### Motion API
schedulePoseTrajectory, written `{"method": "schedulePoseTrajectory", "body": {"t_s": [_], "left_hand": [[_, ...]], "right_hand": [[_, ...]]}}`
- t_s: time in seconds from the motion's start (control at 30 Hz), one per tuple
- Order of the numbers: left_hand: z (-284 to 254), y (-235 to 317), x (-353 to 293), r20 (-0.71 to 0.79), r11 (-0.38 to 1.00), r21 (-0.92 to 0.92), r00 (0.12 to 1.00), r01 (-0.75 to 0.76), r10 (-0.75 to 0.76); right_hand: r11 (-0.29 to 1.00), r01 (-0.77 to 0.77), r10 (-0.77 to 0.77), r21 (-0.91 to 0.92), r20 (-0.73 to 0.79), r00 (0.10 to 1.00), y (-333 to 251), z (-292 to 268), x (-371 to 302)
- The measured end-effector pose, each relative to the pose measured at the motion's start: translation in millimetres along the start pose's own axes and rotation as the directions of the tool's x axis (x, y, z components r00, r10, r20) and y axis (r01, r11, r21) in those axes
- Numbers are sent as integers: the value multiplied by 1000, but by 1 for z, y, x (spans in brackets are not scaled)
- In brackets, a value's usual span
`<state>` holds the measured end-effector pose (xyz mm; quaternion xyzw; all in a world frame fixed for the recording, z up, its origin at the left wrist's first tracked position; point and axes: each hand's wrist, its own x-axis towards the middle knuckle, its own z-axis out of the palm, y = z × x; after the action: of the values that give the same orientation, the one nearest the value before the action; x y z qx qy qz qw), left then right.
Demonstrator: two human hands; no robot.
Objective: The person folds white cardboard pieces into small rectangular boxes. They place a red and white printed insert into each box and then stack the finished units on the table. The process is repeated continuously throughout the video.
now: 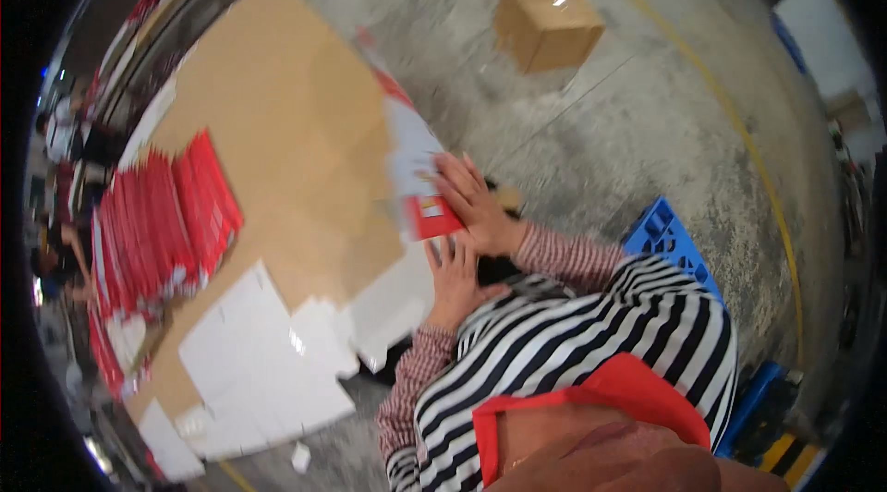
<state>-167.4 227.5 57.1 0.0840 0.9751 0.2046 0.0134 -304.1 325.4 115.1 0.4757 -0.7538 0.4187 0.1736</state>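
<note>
A long red and white printed piece, perhaps a flat carton or bag [418, 155], lies along the near right edge of the cardboard-topped table [296, 122]; it is partly blurred. My right hand [479, 210] rests flat across its red end, fingers stretched out. Just below, my left hand [453, 284] has its fingers spread, with the tips at the bottom edge of the same piece. Neither hand is wrapped around anything. On the table's left side stands a packed row of red flat pieces [166, 224], leaning against one another.
White sheets [268, 363] cover the table's lower part. A closed brown carton [547, 25] stands on the concrete floor, ahead to the right. A blue plastic pallet [670, 247] is beside my right arm. People [69, 132] are at the far left. A yellow line [711, 76] curves across the floor.
</note>
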Motion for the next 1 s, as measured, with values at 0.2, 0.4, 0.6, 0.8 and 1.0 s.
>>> {"method": "schedulePoseTrajectory", "body": {"t_s": [0.2, 0.4, 0.6, 0.8, 1.0], "left_hand": [[-54, -47, -92, -22, 891, 332, 947, 311, -322], [-109, -129, -66, 247, 913, -171, 913, 370, -324], [-92, -163, -91, -9, 714, -487, 815, 503, -580], [-53, -89, -125, -365, 730, 13, 683, 684, -633], [-60, -32, -162, -149, 863, 273, 905, 424, -398]], "right_hand": [[982, 184, -138, 32, 786, 603, 44, 30, -13], [984, 136, -170, 113, 379, 910, 42, 12, -13], [950, 298, -186, -91, 604, 775, 46, 24, -30], [939, -90, -192, 332, 723, 663, 27, 70, -7], [833, 290, -550, 471, 646, 530, -6, 106, -5]]}}
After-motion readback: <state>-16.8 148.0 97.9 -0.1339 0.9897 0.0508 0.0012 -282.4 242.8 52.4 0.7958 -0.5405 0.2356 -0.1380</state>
